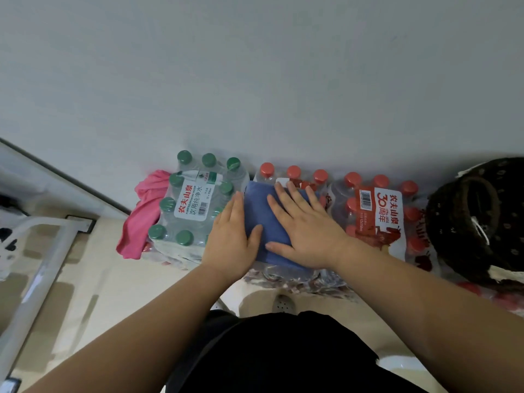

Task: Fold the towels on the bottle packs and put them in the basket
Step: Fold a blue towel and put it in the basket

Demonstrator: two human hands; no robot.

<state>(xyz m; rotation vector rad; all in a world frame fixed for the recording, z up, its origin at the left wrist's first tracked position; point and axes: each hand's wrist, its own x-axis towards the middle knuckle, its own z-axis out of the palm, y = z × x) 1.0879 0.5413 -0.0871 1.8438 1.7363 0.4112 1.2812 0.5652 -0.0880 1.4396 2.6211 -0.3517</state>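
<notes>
- Two towels show; the blue towel [255,202] lies folded into a compact rectangle on top of the middle, red-capped bottle pack [293,173].
- Both hands lie on it. The right hand [306,225] is spread flat across its top, palm down. The left hand [231,239] lies along its left edge, fingers straight and together, thumb on the cloth.
- Neither grip is closed on anything: the fingers are straight and press the cloth rather than pinch it.
- Judged from this, the step in hand is smoothing and setting the last fold. Doing it well means pressing evenly from the middle outward so the layers lie flush. The left hand should square the left edge, and the pressure should stay light, since the caps beneath make an uneven bed.
- For the lift to come, a grip under both short ends would likely keep the fold from springing open.
- The pink towel [144,211] hangs unfolded over the left side of the green-capped bottle pack [192,205], down toward the floor [99,279]; it looks to be the one left to fold.
- A second red-capped bottle pack [377,211] sits to the right, and the dark woven basket [476,217] stands just beyond it. Whether anything lies in the basket cannot be told.
</notes>
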